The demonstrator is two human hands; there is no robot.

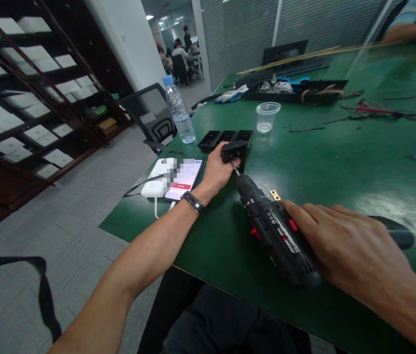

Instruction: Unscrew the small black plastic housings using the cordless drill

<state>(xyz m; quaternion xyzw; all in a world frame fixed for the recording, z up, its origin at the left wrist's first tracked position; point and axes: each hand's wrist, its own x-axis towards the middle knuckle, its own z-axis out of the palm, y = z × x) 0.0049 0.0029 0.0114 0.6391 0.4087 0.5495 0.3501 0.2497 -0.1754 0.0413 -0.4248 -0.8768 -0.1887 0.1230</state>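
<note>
My left hand (pixel 218 169) is closed around a small black part (pixel 234 150), held just above the green table. A black cordless drill (pixel 268 223) with red buttons is in my right hand (pixel 351 241), its handle mostly hidden by the fingers. The drill bit (pixel 236 170) points away from me and meets or nearly meets the underside of the black part; I cannot tell if it touches. Behind the left hand sits a black tray (pixel 213 139) with three compartments. A small brass plate with holes (pixel 274 195) shows beside the drill.
Left of my hand lie a phone (pixel 189 172) and a white power bank (pixel 152 187) with a cable. A water bottle (pixel 181 115) and a clear plastic cup (pixel 265 118) stand farther back. Beyond are gloves (pixel 231 95), a long black tray (pixel 285 98) and red-handled pliers (pixel 375 109).
</note>
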